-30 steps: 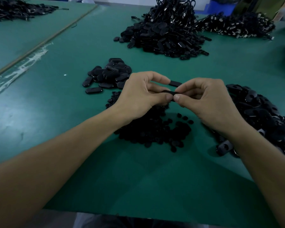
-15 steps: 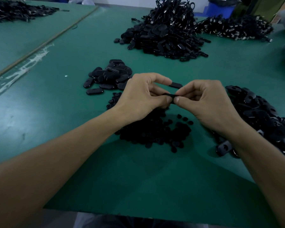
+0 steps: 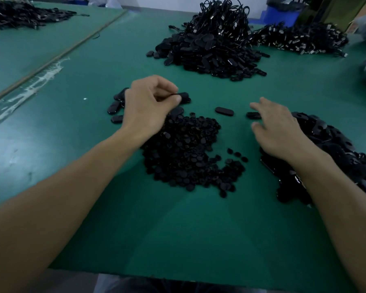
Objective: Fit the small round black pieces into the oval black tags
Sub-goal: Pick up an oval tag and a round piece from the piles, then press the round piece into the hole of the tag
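A: Left hand point(image 3: 150, 106) pinches one oval tag point(image 3: 183, 96) between thumb and forefinger, just above the small heap of tags point(image 3: 115, 107).
B: Right hand point(image 3: 279, 127)?
A: Fingers loose and spread, holding nothing. It sits over the big tag pile point(image 3: 336, 149) by the right edge of the table point(image 3: 178, 240).
B: Round pieces point(image 3: 184, 153)?
A: Heaped mid-table, between the forearms. One loose tag point(image 3: 224, 111) lies just beyond them.

cam head-worn, single view | faces fwd+down across green table point(image 3: 178, 229) | wide-angle, close range: left hand point(image 3: 148, 106) & right hand point(image 3: 281, 127) mid-frame, both forearms enter from bottom corners | table's near edge at btm, far heap of corded tags point(image 3: 209, 49) at top
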Demonstrator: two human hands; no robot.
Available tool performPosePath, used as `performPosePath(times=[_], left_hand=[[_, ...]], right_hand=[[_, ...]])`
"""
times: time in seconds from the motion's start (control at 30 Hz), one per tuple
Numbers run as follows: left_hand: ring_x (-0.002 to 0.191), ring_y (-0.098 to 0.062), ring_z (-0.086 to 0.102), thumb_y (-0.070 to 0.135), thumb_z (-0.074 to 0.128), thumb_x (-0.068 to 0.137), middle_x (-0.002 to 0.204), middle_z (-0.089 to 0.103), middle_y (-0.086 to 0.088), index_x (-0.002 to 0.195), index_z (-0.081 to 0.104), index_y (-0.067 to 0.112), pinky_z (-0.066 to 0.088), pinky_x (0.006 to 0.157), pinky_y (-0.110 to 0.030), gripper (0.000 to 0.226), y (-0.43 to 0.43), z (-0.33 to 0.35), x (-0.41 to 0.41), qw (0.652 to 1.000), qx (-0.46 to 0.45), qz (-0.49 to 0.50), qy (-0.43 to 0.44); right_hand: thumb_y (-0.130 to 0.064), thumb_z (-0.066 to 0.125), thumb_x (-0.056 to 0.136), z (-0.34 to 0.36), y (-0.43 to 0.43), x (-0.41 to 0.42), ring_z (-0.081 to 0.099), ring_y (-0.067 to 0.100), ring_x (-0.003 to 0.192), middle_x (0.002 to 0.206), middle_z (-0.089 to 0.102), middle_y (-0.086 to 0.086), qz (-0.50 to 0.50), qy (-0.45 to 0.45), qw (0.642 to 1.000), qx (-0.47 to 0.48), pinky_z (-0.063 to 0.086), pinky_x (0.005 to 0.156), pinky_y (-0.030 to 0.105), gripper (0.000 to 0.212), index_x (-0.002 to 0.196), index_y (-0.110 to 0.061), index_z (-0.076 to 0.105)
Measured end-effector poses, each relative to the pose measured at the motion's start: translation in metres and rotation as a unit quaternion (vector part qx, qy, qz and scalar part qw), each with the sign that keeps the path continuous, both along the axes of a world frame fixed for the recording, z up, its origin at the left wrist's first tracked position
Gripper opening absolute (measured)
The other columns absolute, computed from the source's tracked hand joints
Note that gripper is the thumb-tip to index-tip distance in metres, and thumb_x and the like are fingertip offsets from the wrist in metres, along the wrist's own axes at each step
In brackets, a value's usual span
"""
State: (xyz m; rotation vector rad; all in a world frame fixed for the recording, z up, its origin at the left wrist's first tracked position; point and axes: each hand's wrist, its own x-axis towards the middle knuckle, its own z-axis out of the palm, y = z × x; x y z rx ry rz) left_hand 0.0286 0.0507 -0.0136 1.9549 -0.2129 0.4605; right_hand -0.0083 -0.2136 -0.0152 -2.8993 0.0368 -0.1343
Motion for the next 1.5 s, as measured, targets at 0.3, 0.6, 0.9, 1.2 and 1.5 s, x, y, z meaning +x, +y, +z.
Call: performPosePath(times=[0.3, 0.6, 0.9, 1.2, 1.5], left_hand=[[0.071, 0.01, 0.065, 0.015, 0.079, 0.084, 0.078, 0.066, 0.023, 0.09, 0.074, 0.027, 0.05, 0.072, -0.004, 0.014, 0.022, -0.009, 0.019, 0.996, 0.048, 0.076, 0.005], [0.068, 0.0, 0.057, 0.022, 0.076, 0.087, 0.09, 0.069, 0.011, 0.104, 0.078, 0.022, 0.051, 0.076, -0.015, 0.017, 0.028, -0.014, 0.023, 0.983, 0.139, 0.117, 0.019], [0.07, 0.015, 0.057, 0.019, 0.071, 0.091, 0.084, 0.066, 0.018, 0.097, 0.077, 0.021, 0.041, 0.069, -0.002, 0.008, -0.002, -0.006, -0.002, 0.986, 0.147, -0.01, -0.082], [0.07, 0.004, 0.069, 0.02, 0.078, 0.087, 0.075, 0.074, 0.018, 0.088, 0.074, 0.032, 0.053, 0.068, -0.012, 0.013, -0.03, -0.007, -0.022, 0.981, 0.044, -0.186, -0.021], [0.068, -0.019, 0.072, 0.013, 0.075, 0.089, 0.074, 0.075, 0.001, 0.091, 0.075, 0.021, 0.058, 0.063, -0.026, 0.009, -0.032, -0.006, -0.023, 0.975, -0.059, -0.209, 0.048]], right_hand=[[-0.015, 0.051, 0.102, 0.005, 0.009, -0.006, 0.057, 0.028, 0.121, 0.128, 0.066, 0.007, 0.04, -0.034, 0.999, -0.008, 0.046, 0.103, 0.043, 0.03, 0.129, -0.014, 0.064], [-0.024, 0.049, 0.104, 0.011, 0.017, -0.017, 0.064, 0.032, 0.09, 0.102, 0.071, 0.009, 0.024, -0.104, 0.994, -0.003, 0.055, 0.078, 0.044, 0.025, 0.124, -0.02, 0.062], [-0.006, 0.069, 0.092, 0.009, 0.017, -0.016, 0.067, 0.002, 0.067, 0.078, 0.075, -0.002, 0.031, -0.079, 0.898, 0.432, 0.049, 0.063, 0.012, 0.026, 0.112, -0.022, 0.067], [0.004, 0.062, 0.091, 0.015, 0.042, -0.026, 0.073, 0.018, 0.072, 0.078, 0.075, 0.008, 0.071, 0.001, 0.744, 0.664, 0.058, 0.069, 0.022, 0.01, 0.092, -0.005, 0.064], [0.0, 0.069, 0.09, 0.01, 0.044, -0.024, 0.072, 0.016, 0.069, 0.072, 0.075, 0.003, 0.085, -0.048, 0.804, 0.586, 0.053, 0.061, 0.02, 0.014, 0.087, -0.013, 0.065]])
